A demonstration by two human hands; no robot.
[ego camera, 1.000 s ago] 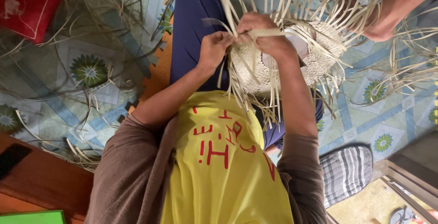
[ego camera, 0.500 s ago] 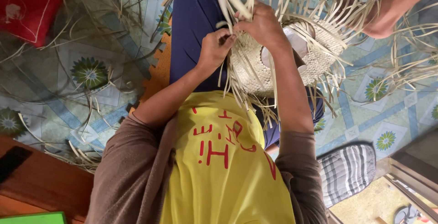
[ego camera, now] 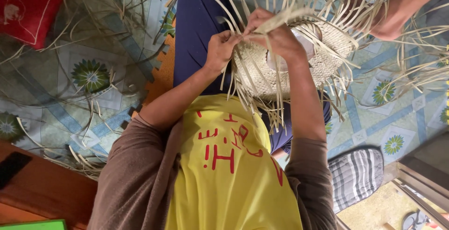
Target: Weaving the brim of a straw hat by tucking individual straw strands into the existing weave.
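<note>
At the far left lies a red cloth bag (ego camera: 29,6) on the blue patterned floor mat with green flower motifs (ego camera: 89,78), and loose pale straw strips (ego camera: 79,157) are scattered over that mat, seemingly within reach as spare weaving stock. A dark wooden board (ego camera: 44,195) sits at the near left corner.

Toward the middle, the person's left hand (ego camera: 220,50) is curled shut, its fingers pinching a few strands at the left edge of the round, half-woven pale straw mat (ego camera: 299,57). That grip looks meant to hold the finished weave tight while new strips are worked in. Just right of it, the right hand (ego camera: 276,36) is closed around a flat strip (ego camera: 285,17), bending it across the others.

The woven piece rests on the person's lap over the dark blue trousers (ego camera: 196,29), probably so both hands stay free. Its centre is closely plaited in a neat checker pattern, while unwoven ends fan out all around its rim like a fringe.

At the far right another person's foot (ego camera: 390,21) presses on the work's far edge. A grey striped cloth (ego camera: 355,176) lies near right.
</note>
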